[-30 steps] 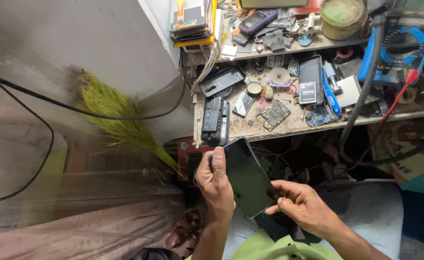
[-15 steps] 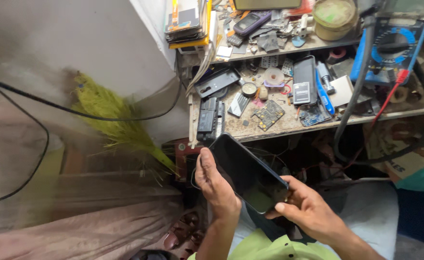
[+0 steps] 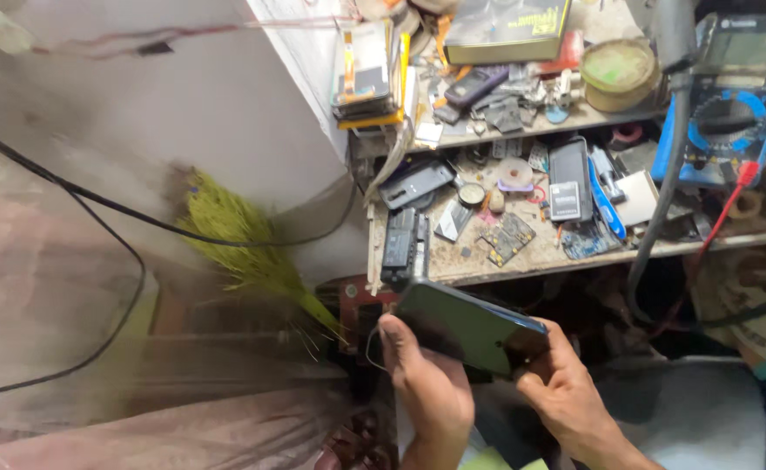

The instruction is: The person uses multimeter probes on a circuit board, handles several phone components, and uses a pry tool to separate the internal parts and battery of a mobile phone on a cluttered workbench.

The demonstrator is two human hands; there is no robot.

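While you look down below the cluttered workbench shelf (image 3: 574,254), your left hand (image 3: 431,392) and right hand (image 3: 566,396) hold a dark smartphone (image 3: 470,329) between them. Its long axis runs from upper left down to lower right, screen up. Left fingers pinch its near-left end; right fingers wrap the lower-right end. Both hands are equally close.

Dark, glossy smartphone (image 3: 474,329) (screen blank) tilted nearly flat, just below the cluttered workbench
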